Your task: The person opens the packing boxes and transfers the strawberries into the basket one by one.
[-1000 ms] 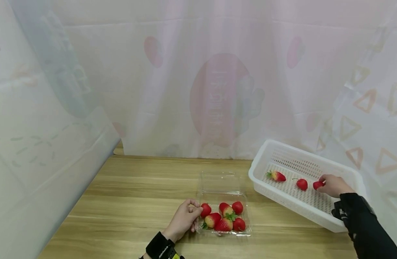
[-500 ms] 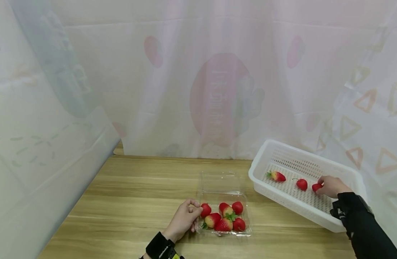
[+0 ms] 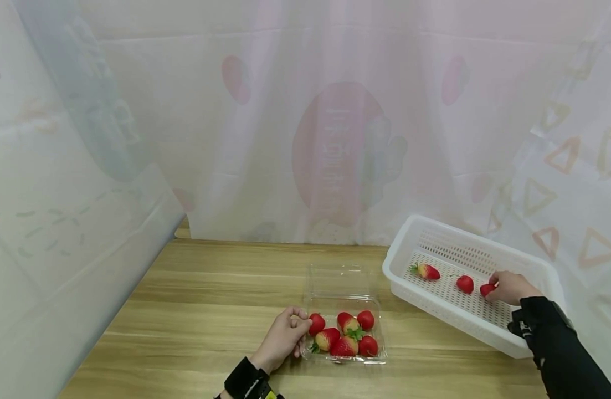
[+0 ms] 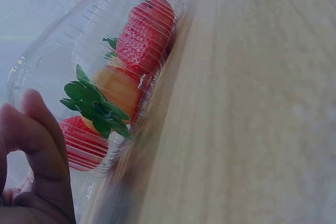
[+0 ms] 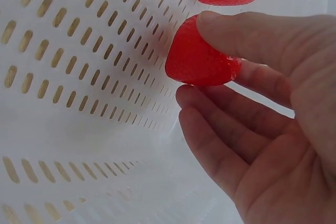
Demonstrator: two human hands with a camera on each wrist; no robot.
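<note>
In the head view my right hand [image 3: 512,287] pinches a red strawberry [image 3: 487,289] between thumb and fingers, inside the white perforated basket [image 3: 435,310]. The right wrist view shows this strawberry [image 5: 197,56] low by the basket floor, with the thumb on one side. My left hand [image 3: 281,339] pinches the left rim of a clear plastic box [image 3: 343,361], which stands with its lid raised. Several strawberries [image 3: 344,346] lie in the box. In the left wrist view, leafy strawberries [image 4: 113,93] show through its ribbed wall beside the curled fingers.
Two more strawberries lie in the basket, one red [image 3: 465,284] and one pale-topped [image 3: 427,271]. The wooden table [image 3: 210,288] extends left of the box. Printed curtains [image 3: 265,138] hang behind and at both sides.
My right hand has shifted slightly left with the strawberry since the first frame, and has barely moved since the second. My left hand and the box have stayed in place.
</note>
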